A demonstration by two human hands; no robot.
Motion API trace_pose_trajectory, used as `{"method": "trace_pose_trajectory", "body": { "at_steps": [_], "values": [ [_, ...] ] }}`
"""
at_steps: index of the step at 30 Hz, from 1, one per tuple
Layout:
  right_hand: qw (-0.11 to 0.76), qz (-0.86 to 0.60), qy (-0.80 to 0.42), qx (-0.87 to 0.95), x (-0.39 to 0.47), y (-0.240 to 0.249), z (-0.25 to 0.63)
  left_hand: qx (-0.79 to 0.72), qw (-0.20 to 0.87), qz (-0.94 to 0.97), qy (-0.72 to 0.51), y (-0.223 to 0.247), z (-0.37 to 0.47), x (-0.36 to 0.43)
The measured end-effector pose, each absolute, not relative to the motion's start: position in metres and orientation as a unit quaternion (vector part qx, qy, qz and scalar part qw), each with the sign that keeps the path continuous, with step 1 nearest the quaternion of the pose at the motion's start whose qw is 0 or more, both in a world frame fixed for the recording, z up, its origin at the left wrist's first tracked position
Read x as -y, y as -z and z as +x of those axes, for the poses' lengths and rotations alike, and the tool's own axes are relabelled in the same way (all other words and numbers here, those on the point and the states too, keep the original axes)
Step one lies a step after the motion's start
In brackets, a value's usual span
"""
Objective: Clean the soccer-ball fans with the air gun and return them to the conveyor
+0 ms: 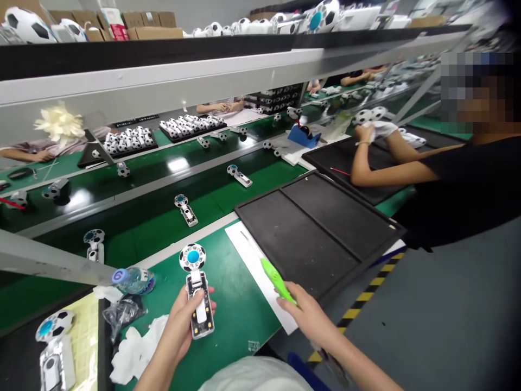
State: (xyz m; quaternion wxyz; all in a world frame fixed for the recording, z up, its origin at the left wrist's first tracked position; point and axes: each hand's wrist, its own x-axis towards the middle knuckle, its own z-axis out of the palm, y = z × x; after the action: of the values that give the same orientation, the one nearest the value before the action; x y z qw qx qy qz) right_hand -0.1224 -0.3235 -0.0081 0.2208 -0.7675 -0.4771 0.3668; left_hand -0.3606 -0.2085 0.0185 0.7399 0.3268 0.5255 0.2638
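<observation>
Your left hand grips the device over the green tabletop; your right hand is closed around the green tool — if your left thumb slackens, the device could slip, top-heavy — its ball-patterned head sticks out unsupported.

Workers are sitting along a green conveyor belt carrying soccer-ball-patterned gadgets on a factory assembly line.

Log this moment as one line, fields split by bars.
Left hand: holding football-patterned device | Right hand: holding green-handled tool | Bottle: on its side, green tabletop | Black tray: right of bottle
</observation>
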Motion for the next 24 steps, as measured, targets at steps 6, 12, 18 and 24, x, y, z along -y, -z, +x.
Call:
{"method": "trace_pose_trajectory", "body": {
  "at_steps": [6, 12, 18, 24],
  "values": [
    [0.3, -0.626, -0.595, 0.406, 0.365, -0.038, -0.126, -0.542, 0.674, 0.448, -0.226, 0.004, -0.362, 0.198],
    [0.117, -0.671, -0.57, 0.459, 0.374, -0.083, -0.121, -0.46, 0.391, 0.79, -0.11, 0.03, -0.38, 0.181],
    [0.057, -0.688, -0.525, 0.498, 0.362, -0.086, -0.128, -0.302, 0.322, 0.893, -0.084, 0.042, -0.379, 0.178],
    [0.064, -0.691, -0.543, 0.473, 0.356, -0.093, -0.126, -0.284, 0.297, 0.906, -0.102, 0.042, -0.373, 0.179]
  ]
}}
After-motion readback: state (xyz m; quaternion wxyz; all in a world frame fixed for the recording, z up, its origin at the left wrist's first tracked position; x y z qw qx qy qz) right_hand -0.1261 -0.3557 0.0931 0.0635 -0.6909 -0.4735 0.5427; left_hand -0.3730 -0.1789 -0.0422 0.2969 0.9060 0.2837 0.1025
